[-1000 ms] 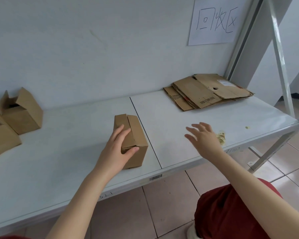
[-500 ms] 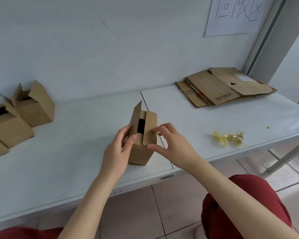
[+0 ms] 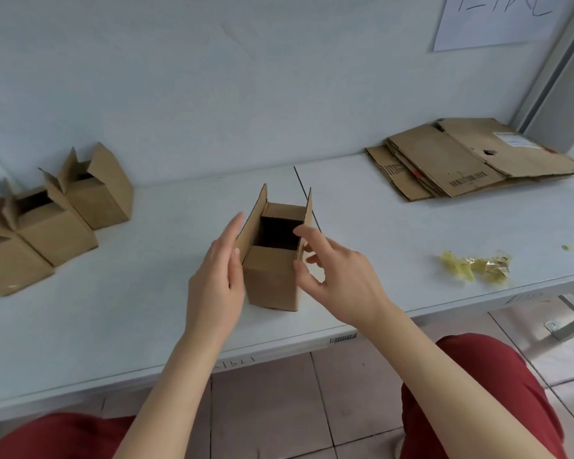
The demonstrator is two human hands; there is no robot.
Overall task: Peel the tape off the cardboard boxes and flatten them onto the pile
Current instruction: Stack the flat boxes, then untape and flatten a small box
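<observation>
— Two hands on one small cardboard box (image 3: 272, 279), standing upright on the white bench (image 3: 146, 309) near its front edge, right in the middle.

— Is the top sealed?

— No, both long flaps stand up and the inside shows dark. The left hand (image 3: 217, 279) lies flat against the box's left side, fingers straight and together, the palm against the wall and the fingertips along the raised left flap. It grips nothing; it just presses there.

— And the other one?

— The right hand (image 3: 337, 279) sits at the right side, fingers loosely spread and curled. The forefinger reaches over the rim by the right flap and the thumb touches the front right corner. Whether it truly pinches the flap, I cannot tell from here.

— Where is the pile?

— Far right, against the wall: the flattened cardboard pile (image 3: 471, 160), several sheets lying one on another, a barcode printed on one of them. Well apart from the box in hand.

— Anything else on the bench?

— Three open boxes (image 3: 50, 223) huddled at the left end, flaps up, touching one another. On the right, near the front edge, a crumpled yellowish wad of tape (image 3: 474, 268). A paper sign (image 3: 497, 21) hangs on the wall above the pile, cut off at the top. The person sits in red trousers (image 3: 478, 402), knees under the bench.
</observation>
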